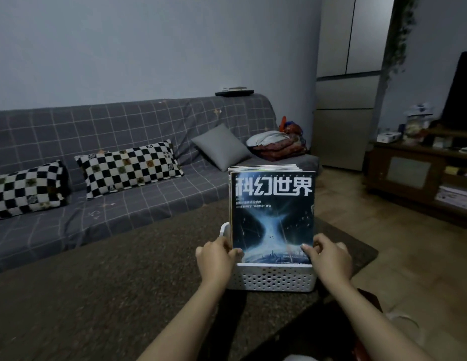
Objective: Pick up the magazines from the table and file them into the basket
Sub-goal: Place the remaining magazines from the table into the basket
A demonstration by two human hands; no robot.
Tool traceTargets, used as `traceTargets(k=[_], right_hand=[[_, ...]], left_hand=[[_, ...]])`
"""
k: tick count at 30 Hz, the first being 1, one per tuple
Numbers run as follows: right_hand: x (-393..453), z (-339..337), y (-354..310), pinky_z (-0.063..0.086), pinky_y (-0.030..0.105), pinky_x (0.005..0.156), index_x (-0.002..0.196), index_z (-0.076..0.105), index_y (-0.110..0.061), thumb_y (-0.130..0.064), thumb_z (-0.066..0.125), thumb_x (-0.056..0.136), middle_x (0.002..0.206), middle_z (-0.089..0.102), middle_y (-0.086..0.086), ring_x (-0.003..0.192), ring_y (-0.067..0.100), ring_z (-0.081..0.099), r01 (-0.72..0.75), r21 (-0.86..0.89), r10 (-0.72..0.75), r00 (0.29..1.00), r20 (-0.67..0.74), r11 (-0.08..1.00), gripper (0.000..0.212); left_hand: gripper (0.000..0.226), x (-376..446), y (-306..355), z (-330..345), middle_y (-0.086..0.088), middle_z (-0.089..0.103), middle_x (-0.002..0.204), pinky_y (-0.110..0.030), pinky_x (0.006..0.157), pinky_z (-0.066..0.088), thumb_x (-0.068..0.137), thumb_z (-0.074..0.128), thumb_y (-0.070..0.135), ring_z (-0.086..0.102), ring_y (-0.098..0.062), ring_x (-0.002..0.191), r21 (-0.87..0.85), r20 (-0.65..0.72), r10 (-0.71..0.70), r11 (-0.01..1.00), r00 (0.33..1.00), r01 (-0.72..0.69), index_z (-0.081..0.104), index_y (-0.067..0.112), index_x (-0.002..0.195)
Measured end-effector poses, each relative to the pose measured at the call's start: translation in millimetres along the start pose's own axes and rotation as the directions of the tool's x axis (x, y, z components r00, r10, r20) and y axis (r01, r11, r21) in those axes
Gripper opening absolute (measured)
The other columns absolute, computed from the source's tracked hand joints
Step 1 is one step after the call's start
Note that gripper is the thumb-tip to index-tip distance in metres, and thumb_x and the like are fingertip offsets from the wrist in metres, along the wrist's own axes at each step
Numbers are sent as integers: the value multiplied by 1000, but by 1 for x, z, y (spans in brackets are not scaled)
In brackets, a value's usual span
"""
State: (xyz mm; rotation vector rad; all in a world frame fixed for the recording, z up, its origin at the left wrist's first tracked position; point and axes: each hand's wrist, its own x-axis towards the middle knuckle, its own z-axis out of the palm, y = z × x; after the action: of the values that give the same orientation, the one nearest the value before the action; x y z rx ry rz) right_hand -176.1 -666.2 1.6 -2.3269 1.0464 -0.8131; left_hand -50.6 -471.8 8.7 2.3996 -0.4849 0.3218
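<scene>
Head view. Forearms enter from the lower centre of the frame and reach forward to the basket (272, 278), a white perforated bin standing on the dark table (96, 295) in the lower middle of the frame. The left hand (216, 256) grips the lower left corner of the front magazine (272, 217), fingers curled round its edge, thumb on the cover. The right hand (328, 259) pinches the lower right corner likewise, fingertips on the cover. Front magazine: upright, lower edge already below the basket rim, cover facing the camera. More magazines (263, 168) stand directly behind it; only their top edges show, so their number cannot be determined.

Behind the table, across the left and centre of the frame, is a grey checked sofa (122, 121) carrying two chequered pillows (128, 166) and a grey cushion (222, 147). A wooden cabinet (414, 178) occupies the right of the frame.

Judged hazards:
- Releasing both corners together may let the tall stack lean or fall forward, as the basket wall is low against the magazine height.
- Uneven downward pressure may buckle the cover or bend a corner on the basket floor.
- Excess forward push may slide the light basket along the table.
</scene>
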Motion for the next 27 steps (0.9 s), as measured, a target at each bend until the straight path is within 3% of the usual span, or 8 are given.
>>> traceTargets(k=[5, 8, 11, 15, 20, 27], right_hand=[[-6, 7, -1, 39, 35, 78, 89, 65, -17, -48, 48, 90, 97, 66, 2, 95, 27, 50, 37, -186, -47, 998, -49, 982, 35], [-7, 8, -2, 39, 37, 80, 83, 68, -14, -49, 52, 87, 101, 61, 9, 100, 29, 48, 21, -195, -40, 995, -93, 981, 38], [-10, 6, -4, 40, 38, 80, 77, 63, -15, -47, 59, 84, 99, 61, 11, 99, 30, 50, -15, -107, 5, 995, -96, 994, 33], [-23, 1, -16, 38, 33, 78, 82, 62, -19, -46, 60, 84, 96, 62, 5, 97, 26, 52, 33, -44, -38, 992, -124, 999, 27], [-49, 5, -46, 45, 32, 77, 89, 64, -20, -38, 63, 84, 93, 62, -1, 97, 23, 56, 185, 236, -177, 983, -52, 954, 19], [-103, 31, -124, 42, 12, 67, 101, 65, -21, -30, 62, 87, 94, 60, -8, 77, -4, 55, 317, 485, -407, 909, 87, 815, 17]], left_hand=[[28, 0, -3, 4, 5, 66, 91, -30, 81, 27, 78, 67, 48, 54, -17, 96, 120, -6, 44, 992, 999, -43, 67, 21, 83], [30, 1, -4, 3, 3, 68, 91, -30, 81, 28, 79, 66, 49, 55, -18, 96, 134, 17, 43, 990, 999, -45, 66, 19, 83], [30, 1, -4, 2, 2, 67, 89, -32, 82, 29, 81, 65, 47, 56, -19, 94, 27, 16, -26, 999, 1000, 26, 66, 17, 80], [25, -4, -3, -2, 1, 65, 89, -32, 88, 37, 82, 66, 42, 58, -19, 91, -172, 24, -60, 983, 998, 63, 63, 18, 80], [31, -21, -5, -20, 5, 62, 103, -42, 91, 49, 86, 60, 46, 59, -15, 96, -302, 62, -24, 953, 998, 41, 62, 23, 106], [20, -51, -48, -91, 4, 60, 107, -19, 78, 47, 96, 49, 32, 57, -3, 93, -406, -65, -64, 913, 996, 32, 61, 24, 110]])
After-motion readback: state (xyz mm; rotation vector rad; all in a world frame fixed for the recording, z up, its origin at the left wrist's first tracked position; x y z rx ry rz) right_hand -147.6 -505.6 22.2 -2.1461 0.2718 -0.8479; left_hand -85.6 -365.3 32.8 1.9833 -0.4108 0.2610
